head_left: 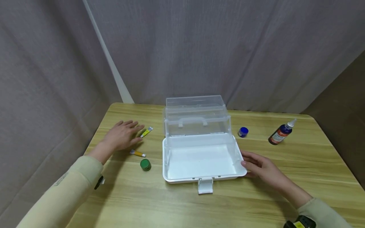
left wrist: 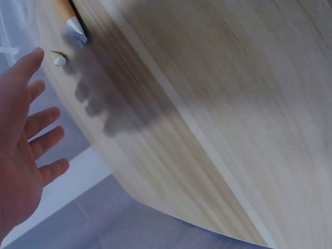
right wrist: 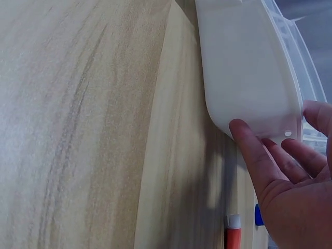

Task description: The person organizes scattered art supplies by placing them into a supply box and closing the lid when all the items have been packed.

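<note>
A white storage box (head_left: 199, 161) with a raised clear lid (head_left: 196, 109) stands mid-table, its front latch (head_left: 205, 186) hanging down. My right hand (head_left: 263, 167) grips its right side, thumb on the rim (right wrist: 298, 98), fingers against the outer wall. My left hand (head_left: 121, 136) is held over the table at the left with fingers spread, holding nothing. Close to its fingertips lies a small yellow tube (head_left: 146, 131). An orange tube (head_left: 138, 153) lies nearer me, and beyond it is a small green-lidded jar (head_left: 145, 164).
A blue jar (head_left: 243, 132) stands right of the box. Farther right is a dark bottle (head_left: 279, 135) with a white nozzle. Beside my right hand, the right wrist view shows a red tube (right wrist: 233, 238) with a pale cap. Grey curtains (head_left: 199, 57) hang behind the wooden table.
</note>
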`<action>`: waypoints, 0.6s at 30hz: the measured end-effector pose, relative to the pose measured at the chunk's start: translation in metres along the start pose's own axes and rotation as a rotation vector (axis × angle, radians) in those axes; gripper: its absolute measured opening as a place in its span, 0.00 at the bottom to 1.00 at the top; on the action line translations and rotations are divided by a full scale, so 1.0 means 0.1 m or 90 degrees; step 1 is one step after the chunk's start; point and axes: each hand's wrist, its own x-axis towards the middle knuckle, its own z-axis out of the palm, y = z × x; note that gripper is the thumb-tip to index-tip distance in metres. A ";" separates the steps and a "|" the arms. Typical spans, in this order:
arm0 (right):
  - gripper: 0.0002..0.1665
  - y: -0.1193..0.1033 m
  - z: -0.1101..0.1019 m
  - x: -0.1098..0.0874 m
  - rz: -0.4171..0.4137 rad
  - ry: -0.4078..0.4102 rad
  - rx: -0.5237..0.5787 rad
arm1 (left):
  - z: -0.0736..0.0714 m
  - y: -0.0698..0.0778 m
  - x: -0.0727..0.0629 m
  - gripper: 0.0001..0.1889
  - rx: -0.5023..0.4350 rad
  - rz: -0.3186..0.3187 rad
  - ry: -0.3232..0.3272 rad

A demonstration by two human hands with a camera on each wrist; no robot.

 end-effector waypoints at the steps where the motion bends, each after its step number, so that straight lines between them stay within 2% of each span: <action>1: 0.39 0.00 0.00 0.00 0.000 0.000 -0.001 | 0.01 0.00 0.01 0.32 -0.001 0.001 0.000; 18: 0.37 0.04 0.00 -0.01 -0.010 -0.002 0.009 | 0.11 0.02 0.11 0.28 0.011 0.044 0.030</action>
